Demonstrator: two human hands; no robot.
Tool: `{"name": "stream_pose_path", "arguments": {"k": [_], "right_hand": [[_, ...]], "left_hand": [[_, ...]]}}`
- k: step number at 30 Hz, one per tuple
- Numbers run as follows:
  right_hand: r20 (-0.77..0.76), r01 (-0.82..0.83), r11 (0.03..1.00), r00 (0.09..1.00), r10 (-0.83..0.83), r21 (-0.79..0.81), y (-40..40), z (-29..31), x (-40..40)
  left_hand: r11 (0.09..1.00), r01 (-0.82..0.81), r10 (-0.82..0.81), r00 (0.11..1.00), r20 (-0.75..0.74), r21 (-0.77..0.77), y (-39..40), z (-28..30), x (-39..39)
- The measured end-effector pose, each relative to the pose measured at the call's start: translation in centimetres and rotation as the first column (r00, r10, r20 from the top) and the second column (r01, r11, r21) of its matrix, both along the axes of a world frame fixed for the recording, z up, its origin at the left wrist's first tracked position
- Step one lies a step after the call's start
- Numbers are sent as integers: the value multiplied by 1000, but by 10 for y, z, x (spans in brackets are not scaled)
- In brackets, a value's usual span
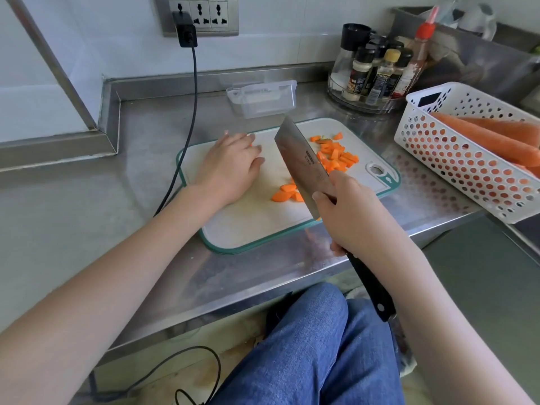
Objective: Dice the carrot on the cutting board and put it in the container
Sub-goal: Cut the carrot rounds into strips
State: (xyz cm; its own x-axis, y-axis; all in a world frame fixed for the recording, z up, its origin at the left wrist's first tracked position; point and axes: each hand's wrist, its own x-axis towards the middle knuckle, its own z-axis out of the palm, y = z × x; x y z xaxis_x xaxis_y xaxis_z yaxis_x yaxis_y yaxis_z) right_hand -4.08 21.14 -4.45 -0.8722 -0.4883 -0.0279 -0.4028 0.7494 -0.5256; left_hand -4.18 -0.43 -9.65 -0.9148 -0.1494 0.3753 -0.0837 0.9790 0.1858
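A white cutting board [251, 226] with a teal rim lies on the steel counter. Diced carrot pieces [336, 154] are piled at its far right, and a few larger pieces [287, 194] lie near its middle. My right hand [350, 211] grips the black handle of a cleaver [301, 162], whose blade tilts up over the board. My left hand [230, 165] rests flat on the board's left part, fingers spread; a bit of orange shows under its fingers. A clear plastic container [263, 97] stands behind the board.
A white perforated basket [455, 159] with whole carrots sits at the right. A round rack of spice bottles [374, 74] stands at the back right. A black cable [187, 127] runs from the wall socket down across the counter, left of the board.
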Motion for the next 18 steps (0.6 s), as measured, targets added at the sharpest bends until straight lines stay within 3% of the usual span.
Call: {"name": "stream_pose_path", "arguments": {"k": [3, 7, 13, 18], "right_hand": [[-24, -23, 1000, 999, 23, 8, -2, 0, -1], [-10, -24, 999, 1000, 25, 46, -4, -5, -1], [-62, -14, 987, 998, 24, 162, -11, -16, 0], [-29, -24, 973, 999, 31, 230, -19, -11, -7]], "left_hand": [[987, 28, -7, 991, -135, 156, 26, 9, 22], [924, 82, -50, 994, -95, 373, 54, 7, 43], [878, 95, -20, 987, -161, 470, 52, 1, 39], [892, 122, -76, 990, -123, 435, 53, -3, 36]]}}
